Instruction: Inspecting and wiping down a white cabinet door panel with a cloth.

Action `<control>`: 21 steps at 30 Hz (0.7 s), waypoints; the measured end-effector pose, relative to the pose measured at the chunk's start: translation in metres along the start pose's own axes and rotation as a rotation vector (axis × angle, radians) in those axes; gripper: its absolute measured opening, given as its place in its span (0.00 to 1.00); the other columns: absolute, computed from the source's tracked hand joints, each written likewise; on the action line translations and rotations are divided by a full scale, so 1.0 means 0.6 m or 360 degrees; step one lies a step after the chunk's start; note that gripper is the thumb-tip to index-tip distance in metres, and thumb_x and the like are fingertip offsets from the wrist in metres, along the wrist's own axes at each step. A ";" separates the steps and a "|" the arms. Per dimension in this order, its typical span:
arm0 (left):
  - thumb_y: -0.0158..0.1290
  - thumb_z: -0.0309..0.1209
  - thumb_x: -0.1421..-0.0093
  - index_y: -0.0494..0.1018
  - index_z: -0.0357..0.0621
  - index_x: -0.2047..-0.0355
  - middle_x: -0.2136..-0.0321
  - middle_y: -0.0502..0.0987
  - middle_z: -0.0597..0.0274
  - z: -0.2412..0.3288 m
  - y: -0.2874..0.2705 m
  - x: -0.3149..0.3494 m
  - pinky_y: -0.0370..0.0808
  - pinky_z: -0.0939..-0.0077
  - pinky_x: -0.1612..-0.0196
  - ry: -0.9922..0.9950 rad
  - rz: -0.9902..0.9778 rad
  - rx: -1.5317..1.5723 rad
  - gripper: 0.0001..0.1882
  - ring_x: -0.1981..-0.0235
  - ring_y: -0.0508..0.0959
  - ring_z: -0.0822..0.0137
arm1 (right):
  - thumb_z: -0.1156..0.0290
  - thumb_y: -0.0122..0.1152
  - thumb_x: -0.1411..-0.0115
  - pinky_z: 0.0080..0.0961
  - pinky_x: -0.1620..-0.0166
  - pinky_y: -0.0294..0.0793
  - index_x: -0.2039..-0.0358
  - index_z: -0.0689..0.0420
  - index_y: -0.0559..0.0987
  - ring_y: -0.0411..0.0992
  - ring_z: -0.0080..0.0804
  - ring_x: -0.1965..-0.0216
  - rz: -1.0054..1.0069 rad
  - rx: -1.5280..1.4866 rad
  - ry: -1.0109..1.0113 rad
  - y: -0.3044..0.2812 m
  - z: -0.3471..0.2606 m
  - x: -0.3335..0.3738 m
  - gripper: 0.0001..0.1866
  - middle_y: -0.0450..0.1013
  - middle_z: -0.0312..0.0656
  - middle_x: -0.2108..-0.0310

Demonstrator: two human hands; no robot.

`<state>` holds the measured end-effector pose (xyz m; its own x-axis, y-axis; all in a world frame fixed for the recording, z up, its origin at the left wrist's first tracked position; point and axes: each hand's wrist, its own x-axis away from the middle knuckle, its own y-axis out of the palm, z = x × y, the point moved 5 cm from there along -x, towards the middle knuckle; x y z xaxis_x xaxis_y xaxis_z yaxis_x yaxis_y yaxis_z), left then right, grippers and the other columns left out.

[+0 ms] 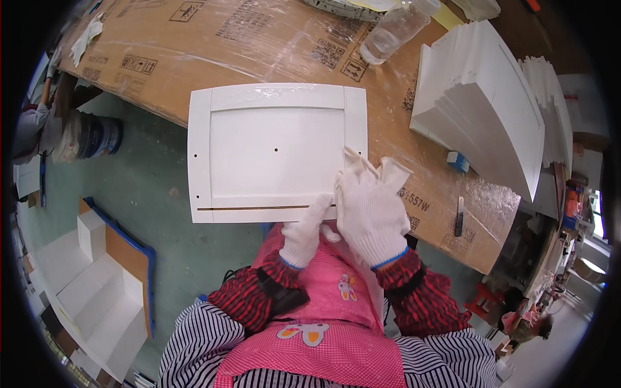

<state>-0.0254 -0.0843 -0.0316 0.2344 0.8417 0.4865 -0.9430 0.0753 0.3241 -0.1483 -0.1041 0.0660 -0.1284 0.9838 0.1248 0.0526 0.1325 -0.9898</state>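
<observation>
A white framed panel [278,174] lies flat in front of me, its lower edge jutting past the table toward my body. It has a recessed middle, small dark holes and a slot along the near edge. My left hand [304,234], in a white knitted glove, grips that near edge, thumb on top; its other fingers are largely hidden. My right hand [370,210], gloved alike, rests over the panel's near right corner with its fingers stretched and apart. The glove's fingertips look loose, and I see no tool in that hand.
Brown printed cardboard [272,39] covers the table. At the right stand stacked white panels [479,97], with a small blue box [457,161] and a utility knife [459,216] nearby. A clear bottle [398,32] is at the back. White cabinet pieces [103,291] and a bucket [90,136] stand left.
</observation>
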 end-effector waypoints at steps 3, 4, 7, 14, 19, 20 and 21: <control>0.54 0.32 0.29 0.76 0.34 0.49 0.64 0.81 0.50 -0.019 -0.014 0.004 0.79 0.70 0.78 -0.0273 0.0103 0.0249 0.15 0.80 0.80 0.61 | 0.68 0.58 0.42 0.45 0.61 0.77 0.52 0.63 0.77 0.76 0.44 0.61 0.0261 0.0177 0.0070 0.065 0.064 -0.148 0.18 0.75 0.48 0.61; 0.56 0.34 0.30 0.76 0.33 0.51 0.66 0.81 0.50 -0.016 0.007 0.005 0.77 0.71 0.80 -0.0288 0.0122 0.0340 0.15 0.82 0.78 0.61 | 0.62 0.54 0.37 0.46 0.50 0.76 0.43 0.61 0.72 0.74 0.47 0.50 0.0302 -0.0465 0.0403 0.135 0.157 -0.203 0.24 0.73 0.51 0.50; 0.57 0.34 0.31 0.76 0.34 0.53 0.66 0.81 0.49 -0.024 0.026 -0.006 0.77 0.70 0.80 -0.0327 0.0068 0.0363 0.14 0.82 0.79 0.61 | 0.57 0.48 0.32 0.46 0.40 0.75 0.32 0.59 0.64 0.70 0.51 0.38 0.0573 -0.1312 0.0508 0.205 0.246 -0.239 0.32 0.69 0.56 0.36; 0.59 0.34 0.32 0.75 0.34 0.54 0.66 0.81 0.49 -0.018 -0.006 0.004 0.77 0.70 0.81 -0.0205 0.0211 0.0338 0.15 0.82 0.79 0.61 | 0.63 0.58 0.36 0.44 0.62 0.82 0.54 0.54 0.79 0.80 0.46 0.57 -0.0099 0.0082 0.0455 0.011 0.070 -0.186 0.13 0.78 0.45 0.58; 0.60 0.36 0.33 0.76 0.36 0.55 0.67 0.82 0.51 -0.023 0.007 -0.005 0.77 0.71 0.80 -0.0238 0.0152 0.0297 0.15 0.80 0.80 0.61 | 0.68 0.58 0.40 0.37 0.51 0.81 0.43 0.58 0.73 0.80 0.41 0.51 0.0121 -0.0205 0.0372 0.122 0.170 -0.226 0.24 0.78 0.52 0.51; 0.60 0.36 0.33 0.76 0.36 0.55 0.67 0.82 0.51 -0.026 0.009 -0.004 0.77 0.71 0.80 -0.0240 0.0141 0.0306 0.15 0.80 0.80 0.61 | 0.67 0.57 0.38 0.39 0.49 0.80 0.43 0.58 0.74 0.81 0.43 0.51 0.0039 -0.0306 0.0474 0.082 0.161 -0.225 0.23 0.78 0.54 0.49; 0.60 0.36 0.33 0.77 0.36 0.55 0.67 0.82 0.52 -0.039 -0.017 -0.004 0.77 0.71 0.80 -0.0258 0.0222 0.0346 0.15 0.79 0.81 0.62 | 0.66 0.56 0.37 0.38 0.41 0.75 0.42 0.58 0.73 0.78 0.42 0.45 -0.0434 -0.0130 0.0469 0.008 0.084 -0.229 0.24 0.77 0.51 0.47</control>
<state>-0.0222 -0.0746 -0.0553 0.1573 0.7383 0.6558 -0.9001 -0.1660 0.4028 -0.1802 -0.2444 0.0406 0.1402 0.9021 0.4082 0.1362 0.3908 -0.9104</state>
